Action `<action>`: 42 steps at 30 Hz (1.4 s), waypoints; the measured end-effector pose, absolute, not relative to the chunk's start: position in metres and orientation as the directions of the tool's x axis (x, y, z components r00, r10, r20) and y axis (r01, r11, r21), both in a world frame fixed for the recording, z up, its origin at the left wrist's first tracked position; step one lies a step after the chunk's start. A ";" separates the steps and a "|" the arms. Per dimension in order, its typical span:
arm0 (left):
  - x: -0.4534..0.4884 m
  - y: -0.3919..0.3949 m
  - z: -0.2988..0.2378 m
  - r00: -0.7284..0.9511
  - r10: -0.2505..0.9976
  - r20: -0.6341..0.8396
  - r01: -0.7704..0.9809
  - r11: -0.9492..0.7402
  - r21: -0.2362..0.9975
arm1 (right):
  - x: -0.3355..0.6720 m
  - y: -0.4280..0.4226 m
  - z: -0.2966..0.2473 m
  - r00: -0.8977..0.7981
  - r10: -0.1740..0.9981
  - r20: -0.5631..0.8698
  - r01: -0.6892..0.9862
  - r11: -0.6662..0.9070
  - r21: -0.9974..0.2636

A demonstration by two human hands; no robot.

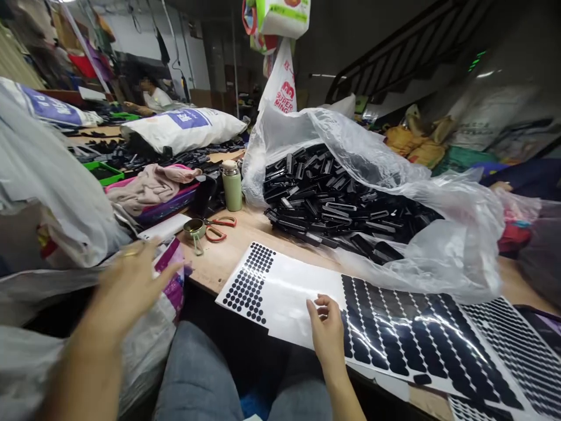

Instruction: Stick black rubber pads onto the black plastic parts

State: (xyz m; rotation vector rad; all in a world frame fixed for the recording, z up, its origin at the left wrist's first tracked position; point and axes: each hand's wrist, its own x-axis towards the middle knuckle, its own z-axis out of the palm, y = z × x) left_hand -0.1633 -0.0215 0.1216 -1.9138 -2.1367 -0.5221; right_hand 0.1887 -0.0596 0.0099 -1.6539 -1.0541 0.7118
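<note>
My left hand [127,286] is blurred by motion above white plastic bags at the left, beside a purple packet [175,280]. Its thumb stands apart from the fingers, and I see nothing held. My right hand [328,330] hovers over or touches a white sticker sheet [293,292]; contact is unclear. The fingers curl loosely with a gap to the thumb, and nothing shows between them. Small black dots fill the sheet's left end. Right of my hand lies a sheet of larger black stickers [407,327]. One loose black sticker [422,379] lies near its front edge.
Behind the sheets, a clear plastic bag [464,234] spills black plastic parts [333,204]. Red-handled scissors [221,221], a small metal cup [194,228] and a green bottle [232,187] stand left of centre. A striped sheet [517,351] lies at right. Another person [155,96] sits far back.
</note>
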 end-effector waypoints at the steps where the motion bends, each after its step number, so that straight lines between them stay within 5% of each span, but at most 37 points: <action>1: -0.134 0.004 0.116 0.003 0.922 0.388 0.992 -0.053 0.118 | 0.192 -0.062 0.008 0.437 0.899 0.030 0.309 -0.119 -0.944; 4: -0.051 0.090 0.100 0.267 0.876 0.401 0.937 -0.333 0.102 | 0.203 -0.068 0.003 0.440 0.898 0.007 0.330 -0.154 -0.931; 11: 0.014 0.216 0.056 0.407 0.884 0.230 0.844 -0.460 0.276 | 0.207 -0.065 0.009 0.436 0.899 -0.041 0.365 -0.218 -0.905; 18: -0.036 0.176 0.047 0.202 0.943 0.264 0.815 -0.312 0.489 | 0.137 0.038 0.021 -0.002 0.999 -0.034 0.646 -0.024 -0.763; 22: -0.066 0.122 0.057 0.015 0.992 0.125 0.424 -0.120 0.898 | 0.110 0.083 0.014 0.102 0.982 -0.161 0.778 -0.179 -0.602; 24: -0.074 0.097 0.060 0.005 1.000 0.028 0.229 -0.029 0.973 | 0.106 0.090 0.012 0.115 0.978 -0.174 0.779 -0.197 -0.595; 29: -0.082 0.062 0.058 0.084 0.961 -0.263 -0.087 0.270 0.959 | 0.114 0.080 0.023 0.123 0.975 -0.183 0.758 -0.212 -0.617; 33: -0.074 0.043 0.058 0.179 0.852 -0.493 -0.087 0.512 0.854 | 0.120 0.048 0.051 0.060 0.996 -0.062 0.577 -0.085 -0.812; 36: -0.059 0.026 0.061 0.240 0.820 -0.519 -0.034 0.542 0.840 | 0.118 0.019 0.069 -0.038 0.996 0.076 0.360 0.085 -0.929; 42: -0.033 0.002 0.066 0.313 0.848 -0.428 -0.004 0.452 0.892 | 0.117 -0.015 0.076 -0.028 0.997 0.065 0.355 0.071 -0.932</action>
